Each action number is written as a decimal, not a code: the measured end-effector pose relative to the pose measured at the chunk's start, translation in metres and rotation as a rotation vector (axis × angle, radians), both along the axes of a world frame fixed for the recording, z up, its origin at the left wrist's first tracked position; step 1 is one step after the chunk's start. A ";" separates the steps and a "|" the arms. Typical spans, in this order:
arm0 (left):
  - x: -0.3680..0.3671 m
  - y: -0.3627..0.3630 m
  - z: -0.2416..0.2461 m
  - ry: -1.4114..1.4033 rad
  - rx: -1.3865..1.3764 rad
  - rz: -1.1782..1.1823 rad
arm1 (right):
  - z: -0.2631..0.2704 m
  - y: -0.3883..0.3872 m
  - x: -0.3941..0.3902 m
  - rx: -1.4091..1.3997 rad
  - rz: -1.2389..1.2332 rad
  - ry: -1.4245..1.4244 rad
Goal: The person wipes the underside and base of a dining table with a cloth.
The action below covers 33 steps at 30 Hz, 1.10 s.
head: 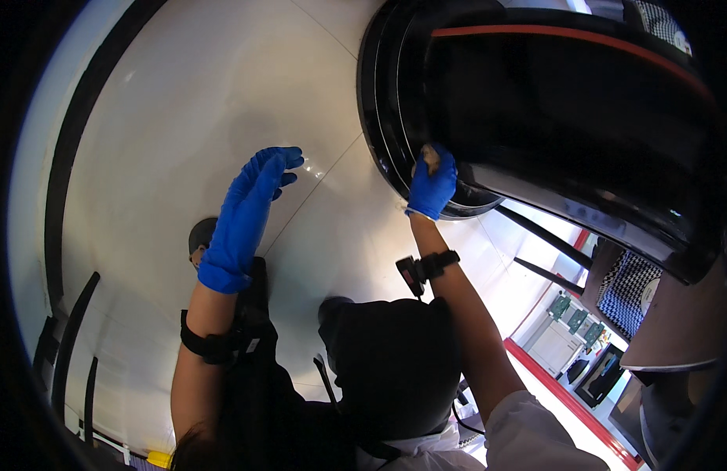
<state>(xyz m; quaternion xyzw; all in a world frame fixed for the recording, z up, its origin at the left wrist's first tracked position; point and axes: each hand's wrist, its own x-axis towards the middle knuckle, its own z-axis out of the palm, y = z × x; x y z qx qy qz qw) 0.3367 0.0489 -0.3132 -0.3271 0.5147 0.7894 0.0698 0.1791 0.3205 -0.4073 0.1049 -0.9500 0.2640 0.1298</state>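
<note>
My right hand (432, 183), in a blue glove, grips a crumpled brownish wad (430, 159), perhaps a cloth or sponge. It rests at the rounded, stepped base (382, 106) of a glossy black furniture piece (552, 118), close to where the base meets the upright body. To the left, my gloved left hand (266, 173) hangs above the pale tiled floor (304, 235), apart from the furniture. Its fingers are slightly bent and partly spread, with nothing visible in them. Dark straps circle both forearms, and the right one carries a small device (413, 274).
A dark baseboard (81, 123) runs along the wall at left. Dark furniture legs (72, 347) stand at lower left. At right are chairs with patterned fabric (628, 294) and black legs (546, 235). My dark-clothed knee (393, 359) shows below; a white cabinet (552, 347) stands beyond the chairs.
</note>
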 end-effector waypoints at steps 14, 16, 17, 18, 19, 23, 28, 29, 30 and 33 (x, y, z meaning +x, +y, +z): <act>0.005 -0.013 0.007 -0.012 0.004 0.006 | 0.023 0.113 -0.002 0.672 0.375 -0.052; 0.003 -0.012 0.009 0.003 0.011 0.042 | 0.037 0.166 -0.008 0.784 0.231 -0.172; -0.001 -0.008 0.006 0.019 0.056 0.067 | 0.049 0.190 -0.014 0.841 0.159 -0.254; 0.002 -0.013 0.008 0.013 0.074 0.096 | 0.055 0.187 -0.007 0.755 0.177 -0.267; 0.005 -0.015 0.008 0.004 0.067 0.113 | 0.065 0.181 -0.001 0.673 0.197 -0.281; 0.007 -0.018 0.010 0.031 0.069 0.135 | 0.106 0.099 0.009 0.467 0.406 0.098; 0.008 -0.018 0.006 0.021 0.027 0.076 | 0.113 0.045 -0.017 0.422 0.431 0.258; 0.007 -0.017 0.005 0.026 0.035 0.083 | 0.109 0.043 -0.019 0.421 0.434 0.259; 0.008 -0.018 0.007 0.027 0.040 0.088 | 0.105 0.040 -0.019 0.435 0.399 0.277; 0.008 -0.023 0.010 0.025 0.033 0.096 | 0.083 0.032 -0.022 0.421 0.375 0.284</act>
